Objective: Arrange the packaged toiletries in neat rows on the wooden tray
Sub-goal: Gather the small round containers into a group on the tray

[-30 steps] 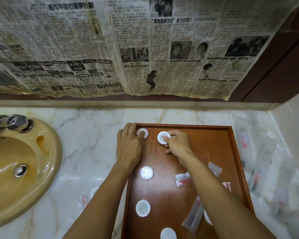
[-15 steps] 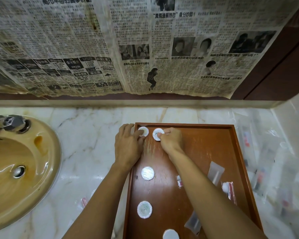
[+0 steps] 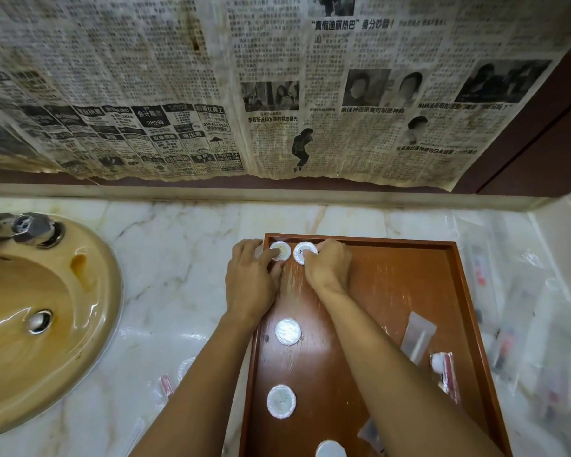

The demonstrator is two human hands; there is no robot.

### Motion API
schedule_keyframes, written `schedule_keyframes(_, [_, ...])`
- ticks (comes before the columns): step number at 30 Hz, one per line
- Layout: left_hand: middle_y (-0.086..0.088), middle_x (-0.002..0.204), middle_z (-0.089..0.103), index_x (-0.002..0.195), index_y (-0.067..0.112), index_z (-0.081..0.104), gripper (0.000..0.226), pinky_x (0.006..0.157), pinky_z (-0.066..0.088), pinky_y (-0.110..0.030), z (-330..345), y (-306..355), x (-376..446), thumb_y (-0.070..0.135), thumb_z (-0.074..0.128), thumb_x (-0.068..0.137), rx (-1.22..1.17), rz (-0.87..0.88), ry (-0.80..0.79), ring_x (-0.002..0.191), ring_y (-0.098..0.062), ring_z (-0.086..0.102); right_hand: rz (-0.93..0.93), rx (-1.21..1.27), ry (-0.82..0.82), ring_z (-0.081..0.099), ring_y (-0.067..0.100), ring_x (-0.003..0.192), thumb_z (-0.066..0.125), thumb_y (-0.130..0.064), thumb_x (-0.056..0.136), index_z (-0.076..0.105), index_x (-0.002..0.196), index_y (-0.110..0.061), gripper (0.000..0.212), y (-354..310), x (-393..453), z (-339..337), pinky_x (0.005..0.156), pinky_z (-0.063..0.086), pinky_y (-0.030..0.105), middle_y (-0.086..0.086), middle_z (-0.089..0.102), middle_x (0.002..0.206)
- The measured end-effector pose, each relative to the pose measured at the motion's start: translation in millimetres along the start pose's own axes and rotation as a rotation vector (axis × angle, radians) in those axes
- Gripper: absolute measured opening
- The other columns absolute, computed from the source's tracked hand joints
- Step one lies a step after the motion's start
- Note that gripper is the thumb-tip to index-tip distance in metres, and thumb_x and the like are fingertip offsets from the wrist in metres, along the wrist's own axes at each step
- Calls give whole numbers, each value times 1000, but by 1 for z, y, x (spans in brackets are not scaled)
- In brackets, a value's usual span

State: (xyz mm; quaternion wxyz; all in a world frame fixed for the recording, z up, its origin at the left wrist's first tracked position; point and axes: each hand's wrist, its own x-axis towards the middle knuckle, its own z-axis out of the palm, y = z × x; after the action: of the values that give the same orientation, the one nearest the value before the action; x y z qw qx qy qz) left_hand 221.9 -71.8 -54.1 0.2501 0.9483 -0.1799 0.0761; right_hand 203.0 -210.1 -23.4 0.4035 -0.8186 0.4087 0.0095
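Wooden tray (image 3: 409, 285): it lies on the marble counter, to the right of the sink (image 3: 30, 308); all places below are told from this tray.
Round packets: small white discs in wrap. They look light, flat and rather stiff, and probably slide easily on the smooth wood. It seems best to take one by its rim with the fingertips, or to push it flat.
Corner packet (image 3: 280, 250): in the far left corner of the tray, close to the walls.
Second packet (image 3: 305, 253): just beside the corner packet, towards the right; they nearly touch.
Other discs: one (image 3: 287, 331) and another (image 3: 281, 401) lie along the left side of the tray, nearer to the person; a third shows only partly at the near edge.
Left hand (image 3: 249, 280): it reaches over the left rim, palm down; its curled fingertips touch the corner packet.
Right hand (image 3: 328, 267): inside the tray, fingers bent, pinching the second packet at its near edge.
Sachets (image 3: 417, 336): soft clear packets on the right part of the tray, not yet in rows.
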Motion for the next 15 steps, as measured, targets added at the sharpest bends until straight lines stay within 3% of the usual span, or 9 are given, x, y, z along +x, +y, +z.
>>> schedule_keyframes(5, [-1, 112, 63, 100, 21, 72, 19, 72, 53, -39, 1, -1, -1, 27, 75, 81, -4, -3, 2, 116, -22, 45, 2, -34, -6, 56, 23, 73, 65, -21, 82, 58, 70, -13, 16, 3, 2, 4, 55, 33, 24, 12, 67, 93])
schedule_keyframes(7, [-1, 112, 63, 100, 21, 73, 20, 73, 53, -39, 2, -2, -1, 27, 74, 81, -4, -5, -1, 116, -23, 45, -20, -14, -26, 58, 25, 87, 67, -21, 84, 66, 88, -9, 12, 5, 2, -1, 63, 36, 23, 11, 66, 104])
schedule_keyframes(10, [-1, 112, 63, 101, 21, 73, 20, 75, 52, -39, 3, -2, -1, 27, 73, 81, -9, -18, -2, 117, -23, 45, -80, 6, -86, 54, 25, 106, 70, -20, 84, 60, 116, -8, 36, 10, -1, -7, 76, 35, 22, 11, 55, 116])
schedule_keyframes(15, [-1, 113, 62, 102, 20, 72, 21, 76, 52, -40, 5, -4, -1, 27, 72, 81, -20, -12, -8, 118, -22, 43, -170, -45, -80, 56, 26, 99, 68, -18, 82, 64, 112, -14, 30, 10, -9, -4, 80, 42, 26, 10, 50, 112])
